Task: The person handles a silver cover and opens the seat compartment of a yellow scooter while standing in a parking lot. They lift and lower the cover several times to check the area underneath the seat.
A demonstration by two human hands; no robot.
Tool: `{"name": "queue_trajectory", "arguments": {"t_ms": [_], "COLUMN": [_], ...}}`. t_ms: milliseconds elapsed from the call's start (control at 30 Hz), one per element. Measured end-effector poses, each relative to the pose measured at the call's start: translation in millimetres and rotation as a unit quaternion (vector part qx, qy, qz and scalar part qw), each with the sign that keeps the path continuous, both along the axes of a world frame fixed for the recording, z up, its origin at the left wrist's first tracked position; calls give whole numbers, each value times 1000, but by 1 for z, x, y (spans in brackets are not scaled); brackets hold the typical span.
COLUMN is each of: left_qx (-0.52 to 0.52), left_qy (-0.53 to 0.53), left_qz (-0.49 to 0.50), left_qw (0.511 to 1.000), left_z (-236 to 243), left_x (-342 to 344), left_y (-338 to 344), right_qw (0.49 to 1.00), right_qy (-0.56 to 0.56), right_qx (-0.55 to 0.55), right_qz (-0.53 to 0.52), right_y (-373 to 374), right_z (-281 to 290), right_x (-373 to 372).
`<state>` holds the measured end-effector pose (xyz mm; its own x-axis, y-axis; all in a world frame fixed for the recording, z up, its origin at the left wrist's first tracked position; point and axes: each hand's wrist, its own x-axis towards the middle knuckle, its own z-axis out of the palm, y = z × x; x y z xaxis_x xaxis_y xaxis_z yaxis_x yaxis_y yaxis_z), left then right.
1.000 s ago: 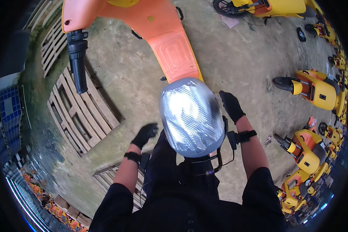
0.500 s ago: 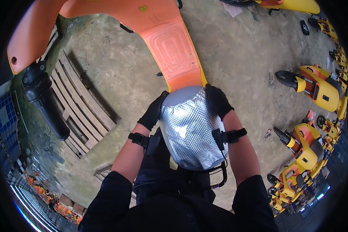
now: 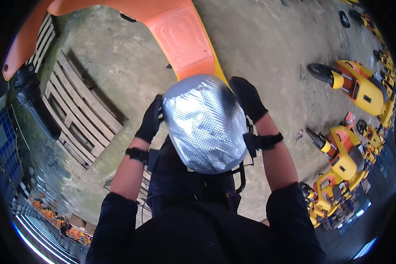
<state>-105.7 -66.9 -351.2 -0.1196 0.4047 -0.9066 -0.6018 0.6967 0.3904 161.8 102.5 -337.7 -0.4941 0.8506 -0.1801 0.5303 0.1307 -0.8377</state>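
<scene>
A scooter seat wrapped in a silver foil bubble cover [image 3: 204, 127] lies in front of me, its grey far end [image 3: 187, 85] bare of foil. My left hand [image 3: 152, 119], in a black glove, is closed at the left edge of the cover, its fingertips partly hidden there. Beside the far right edge is my right hand [image 3: 248, 99], also gloved in black. Its back faces up and its fingers are too dark and hidden to read. Beyond the seat runs the scooter's orange footboard [image 3: 182, 37].
A black handlebar grip [image 3: 39, 108] juts in at left, above wooden pallets [image 3: 77, 112]. To the right stand several yellow and orange scooters [image 3: 367, 92] on the concrete floor [image 3: 268, 53]. A blue-and-white stack [image 3: 6, 136] is at the far left.
The seat and footboard appear further up and left in view. My left hand has shifted with the seat's edge; between my right hand and the cover a gap has appeared.
</scene>
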Motion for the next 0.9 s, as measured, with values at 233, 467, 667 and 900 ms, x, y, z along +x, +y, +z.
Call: {"name": "queue_trajectory", "arguments": {"t_ms": [233,467,667,900], "left_qx": [69,296,335,335], "left_qy": [81,168,229,443], "left_qz": [-115,-271,-294,-165], "left_qw": [988,900,865,815], "left_z": [2,17,24,23], "left_x": [17,-2,-2,22], "left_y": [-48,46,31,29], "right_qw": [958,985,969,977], "right_qy": [-66,15,-9,34], "right_qx": [-265,146,177,173], "right_qz": [-83,96,170,122], "right_y": [-56,-13,-20,-24], "right_z": [30,29,37,36], "right_x": [46,-49,-75,-88]}}
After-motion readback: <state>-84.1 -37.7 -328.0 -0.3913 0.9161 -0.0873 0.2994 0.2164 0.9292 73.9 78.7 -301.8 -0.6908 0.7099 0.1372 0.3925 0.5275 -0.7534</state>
